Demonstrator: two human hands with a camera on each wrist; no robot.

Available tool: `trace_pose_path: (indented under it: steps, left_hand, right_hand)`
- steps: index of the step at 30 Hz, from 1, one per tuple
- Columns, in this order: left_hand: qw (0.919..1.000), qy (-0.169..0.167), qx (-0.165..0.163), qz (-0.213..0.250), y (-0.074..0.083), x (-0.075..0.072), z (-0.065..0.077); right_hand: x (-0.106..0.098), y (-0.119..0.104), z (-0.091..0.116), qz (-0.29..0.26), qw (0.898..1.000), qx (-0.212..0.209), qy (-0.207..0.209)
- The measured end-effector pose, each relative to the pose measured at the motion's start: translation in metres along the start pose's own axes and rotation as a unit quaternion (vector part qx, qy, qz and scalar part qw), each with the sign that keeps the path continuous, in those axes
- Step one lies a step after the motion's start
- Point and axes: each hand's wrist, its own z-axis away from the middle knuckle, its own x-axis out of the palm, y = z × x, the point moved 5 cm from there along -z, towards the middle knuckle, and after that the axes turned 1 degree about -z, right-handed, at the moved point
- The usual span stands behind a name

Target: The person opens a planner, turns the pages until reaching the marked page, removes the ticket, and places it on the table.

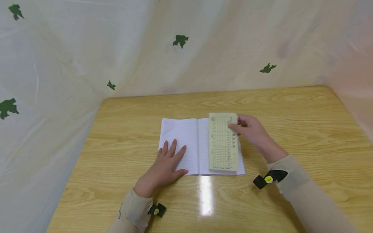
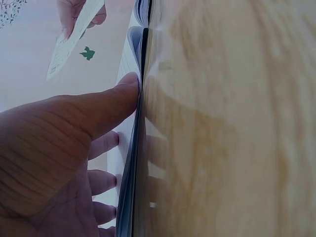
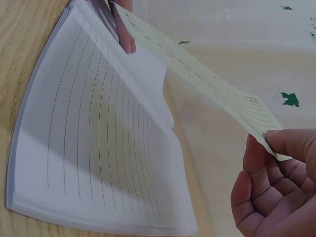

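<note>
An open notebook (image 1: 184,162) with lined white pages lies on the wooden table. My left hand (image 1: 163,166) rests spread on its left page, the thumb at the lower edge. In the left wrist view the thumb (image 2: 111,108) presses on the page edge. My right hand (image 1: 252,130) pinches a pale yellow-green printed form (image 1: 223,146) by its upper right edge, thumb on top. The form has a table grid and small print too blurred to read. In the right wrist view the form (image 3: 197,74) is raised above the right page (image 3: 94,133), casting a shadow on it.
The wooden table (image 1: 115,201) extends around the notebook on all sides. Behind it hangs a pale curtain (image 1: 220,40) with green bird and leaf shapes. Each wrist wears a black strap with a small camera.
</note>
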Motion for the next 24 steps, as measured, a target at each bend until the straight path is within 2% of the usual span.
trace_pose_path:
  steps: [13,24]
  left_hand:
    - [1.0,0.002,0.002,0.005,-0.002,0.001,0.0]
    - [1.0,-0.001,0.001,0.002,-0.003,0.003,-0.001]
  right_hand:
    - [-0.037,0.019,0.008,0.03,0.999,0.015,0.023]
    - [-0.072,0.053,0.021,0.081,0.995,0.042,0.032]
